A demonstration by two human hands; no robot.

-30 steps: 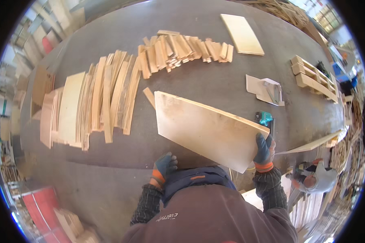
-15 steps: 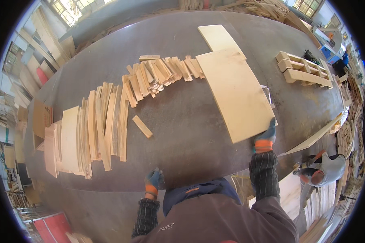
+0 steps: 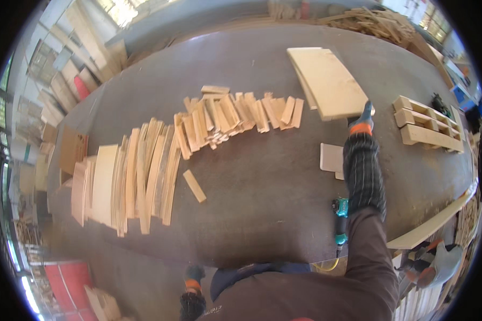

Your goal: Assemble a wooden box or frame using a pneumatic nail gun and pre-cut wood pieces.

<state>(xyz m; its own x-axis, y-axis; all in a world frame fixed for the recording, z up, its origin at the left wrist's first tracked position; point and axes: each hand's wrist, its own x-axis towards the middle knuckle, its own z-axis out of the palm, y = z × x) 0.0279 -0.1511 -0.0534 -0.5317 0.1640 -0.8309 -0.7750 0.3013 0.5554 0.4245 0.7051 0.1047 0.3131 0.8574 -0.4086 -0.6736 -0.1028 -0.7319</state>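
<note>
Pale board (image 3: 334,83), right hand (image 3: 362,119) there, fingers clamped on its corner, left hand (image 3: 195,274), fingers unclear, wide brown table (image 3: 257,208), timber (image 3: 377,24) heaped beyond

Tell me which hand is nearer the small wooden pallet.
Right. The right hand is left of the small wooden pallet, apart, grip at a corner of the upper pale board; the left hand is much farther left, by the near edge of the table.
</note>
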